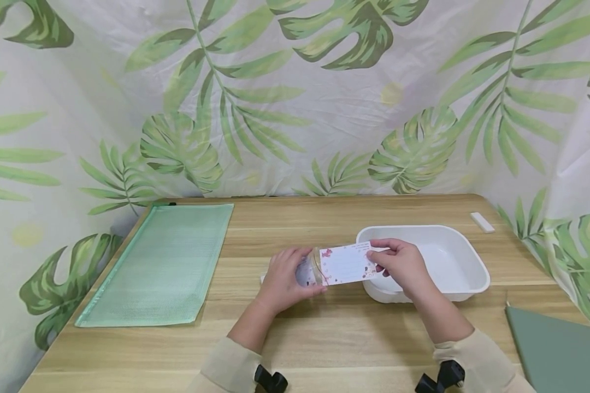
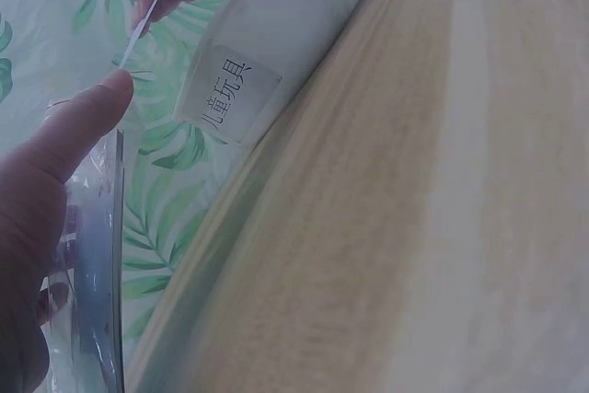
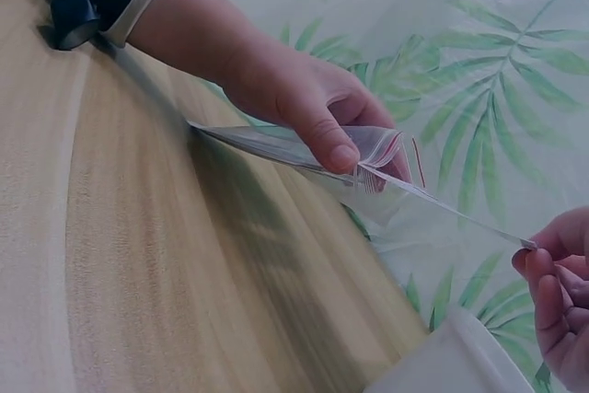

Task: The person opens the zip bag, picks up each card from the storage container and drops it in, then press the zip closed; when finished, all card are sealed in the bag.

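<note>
In the head view my left hand (image 1: 286, 277) grips a clear zip bag (image 3: 267, 146) near its mouth, thumb on one face and fingers on the other. A red seal line runs along the bag's opening in the right wrist view. From that opening sticks a white card (image 1: 346, 264) with small pink and red prints. My right hand (image 1: 402, 266) pinches the card's far end between thumb and fingers. Its other end sits between the bag's lips, under my left thumb. Something bluish shows through the bag; what it is I cannot tell.
Behind and below my right hand stands a white plastic basin (image 1: 454, 267), labelled in Chinese on its side. A green mesh zip pouch (image 1: 159, 267) lies at the left. At the right are a small white block (image 1: 482, 222) and a dark green flat folder or notebook (image 1: 560, 349).
</note>
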`<state>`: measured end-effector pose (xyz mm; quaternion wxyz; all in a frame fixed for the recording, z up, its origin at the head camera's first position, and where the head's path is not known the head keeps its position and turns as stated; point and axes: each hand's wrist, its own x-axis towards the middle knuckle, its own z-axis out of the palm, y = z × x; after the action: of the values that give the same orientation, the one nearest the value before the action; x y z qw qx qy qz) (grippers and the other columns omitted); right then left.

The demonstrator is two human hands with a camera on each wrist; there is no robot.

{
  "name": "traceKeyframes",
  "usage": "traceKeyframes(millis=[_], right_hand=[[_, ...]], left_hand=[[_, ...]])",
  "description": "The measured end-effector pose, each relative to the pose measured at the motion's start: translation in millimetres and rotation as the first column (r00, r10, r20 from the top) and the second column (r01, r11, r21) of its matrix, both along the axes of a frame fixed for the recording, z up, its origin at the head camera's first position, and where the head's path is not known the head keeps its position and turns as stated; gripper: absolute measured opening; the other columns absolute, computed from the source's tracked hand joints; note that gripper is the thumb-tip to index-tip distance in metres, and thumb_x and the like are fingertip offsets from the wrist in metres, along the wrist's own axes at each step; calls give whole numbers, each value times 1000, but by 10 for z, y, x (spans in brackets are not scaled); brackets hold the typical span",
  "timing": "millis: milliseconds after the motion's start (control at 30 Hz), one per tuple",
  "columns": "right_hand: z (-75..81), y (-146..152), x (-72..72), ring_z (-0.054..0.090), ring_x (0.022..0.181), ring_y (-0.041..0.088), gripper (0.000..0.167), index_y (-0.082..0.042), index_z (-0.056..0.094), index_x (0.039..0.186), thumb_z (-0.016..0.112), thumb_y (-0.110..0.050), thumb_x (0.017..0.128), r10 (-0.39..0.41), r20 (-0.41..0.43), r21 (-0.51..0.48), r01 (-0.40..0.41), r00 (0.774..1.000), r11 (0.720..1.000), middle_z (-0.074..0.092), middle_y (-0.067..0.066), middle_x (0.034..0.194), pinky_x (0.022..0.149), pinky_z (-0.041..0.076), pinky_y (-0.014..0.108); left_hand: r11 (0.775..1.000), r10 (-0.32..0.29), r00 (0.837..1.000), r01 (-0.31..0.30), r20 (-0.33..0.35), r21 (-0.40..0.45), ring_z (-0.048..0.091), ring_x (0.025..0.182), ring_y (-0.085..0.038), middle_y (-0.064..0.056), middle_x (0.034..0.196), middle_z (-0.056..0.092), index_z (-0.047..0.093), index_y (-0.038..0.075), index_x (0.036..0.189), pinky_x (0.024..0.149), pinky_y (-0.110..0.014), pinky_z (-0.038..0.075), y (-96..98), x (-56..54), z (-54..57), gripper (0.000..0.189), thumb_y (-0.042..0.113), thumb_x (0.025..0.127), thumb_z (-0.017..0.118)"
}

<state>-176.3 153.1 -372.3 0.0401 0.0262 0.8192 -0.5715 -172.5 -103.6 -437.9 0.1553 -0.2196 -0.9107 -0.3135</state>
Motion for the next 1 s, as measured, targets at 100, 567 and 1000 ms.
traceKeyframes(millis=[100, 567, 1000], right_hand=[[15, -18, -20, 58, 58, 5, 42, 7, 62, 124, 68, -11, 86, 19, 9, 19, -20, 1000, 1000, 68, -5, 72, 55, 46, 20], [-75, -345, -100, 60, 61, 8, 33, 4, 69, 113, 71, -12, 85, 106, -35, 36, -105, 994, 994, 71, 5, 78, 55, 49, 22], [-221, -682, -75, 61, 61, 8, 22, 6, 72, 103, 71, -5, 84, 184, -45, 7, -184, 982, 983, 70, 9, 80, 58, 55, 23]], left_hand=[[1000, -12, 1000, 12, -4, 1, 55, 120, -30, -9, 127, 62, 56, 9, 134, 101, -49, 41, -4, -5, -10, 85, 49, 64, 85], [999, -42, 999, 41, -27, -6, 56, 118, -27, -8, 123, 63, 57, 8, 132, 100, -48, 41, -4, -14, -13, 85, 50, 64, 85], [999, -39, 999, 39, -5, 1, 55, 118, -28, -9, 124, 62, 57, 8, 133, 101, -49, 41, -2, 10, 16, 83, 48, 66, 85]])
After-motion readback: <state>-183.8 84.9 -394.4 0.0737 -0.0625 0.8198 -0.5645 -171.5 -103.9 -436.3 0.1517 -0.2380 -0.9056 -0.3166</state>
